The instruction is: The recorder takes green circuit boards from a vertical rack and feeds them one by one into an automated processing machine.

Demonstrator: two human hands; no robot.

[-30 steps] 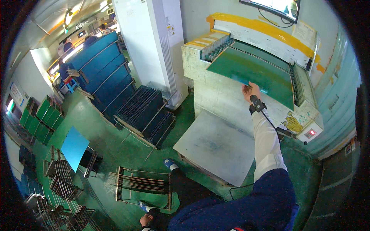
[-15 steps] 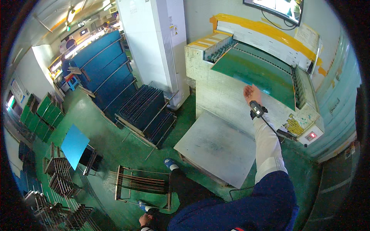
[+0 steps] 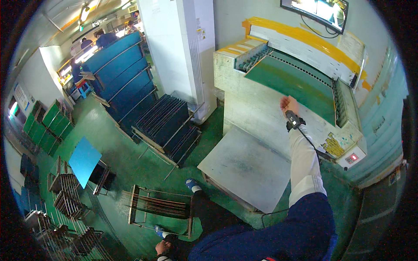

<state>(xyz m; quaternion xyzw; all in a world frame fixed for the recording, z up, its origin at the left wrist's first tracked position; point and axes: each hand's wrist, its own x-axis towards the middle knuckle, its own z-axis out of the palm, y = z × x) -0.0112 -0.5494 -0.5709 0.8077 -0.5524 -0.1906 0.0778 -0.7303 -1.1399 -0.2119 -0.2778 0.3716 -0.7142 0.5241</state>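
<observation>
A flat green panel (image 3: 296,89) lies on the rollers of a pale machine (image 3: 257,102), tilted toward me. My right hand (image 3: 289,105) is at the panel's near edge, its fingers curled in. Whether they pinch the edge or only rest against it I cannot make out. A small black device (image 3: 293,120) is strapped to that wrist, with a cable along the sleeve. Low in view, my left hand (image 3: 163,247) is beside my leg with its fingers folded; what they hold, if anything, is hidden.
A grey-topped low table (image 3: 246,167) stands before the machine. A slotted rack (image 3: 159,204) is by my feet. Bare metal racks and a blue sheet (image 3: 85,162) are at left. Dark panels (image 3: 163,119) fill a rack beside the white cabinet (image 3: 174,52); people work far behind.
The view has shifted slightly. My right hand's fingers look more curled than before, still at the panel's near edge. My left hand stays beside my leg.
</observation>
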